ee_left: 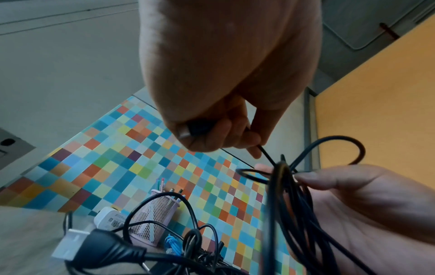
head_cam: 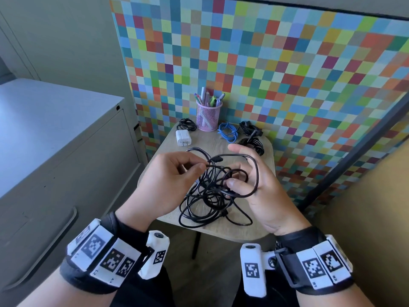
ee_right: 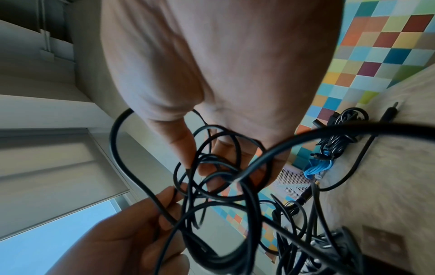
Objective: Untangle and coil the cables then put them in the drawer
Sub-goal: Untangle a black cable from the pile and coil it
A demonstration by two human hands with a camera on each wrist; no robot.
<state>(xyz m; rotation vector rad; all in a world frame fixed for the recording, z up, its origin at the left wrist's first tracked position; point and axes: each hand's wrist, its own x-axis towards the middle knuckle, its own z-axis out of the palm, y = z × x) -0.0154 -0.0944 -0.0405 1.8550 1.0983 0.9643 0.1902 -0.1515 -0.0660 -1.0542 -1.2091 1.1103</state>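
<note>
Left hand (head_cam: pixel 170 173): pinching a strand near its plug.
Right hand (head_cam: pixel 250 180): thumb clamping black cable tangle (head_cam: pixel 212 191), apparently.
Risk: pulling could tighten knots.

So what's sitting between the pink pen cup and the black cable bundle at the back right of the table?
A small coiled blue cable lies on the table between the pink pen cup and the black cable bundle, clearest in the head view.

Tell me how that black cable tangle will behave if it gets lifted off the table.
The black cable tangle is probably floppy: its thin loops sag from the left hand and right hand to the table. It will likely rise as one knotted clump. The loose loops may snag the coiled cables nearby.
</note>
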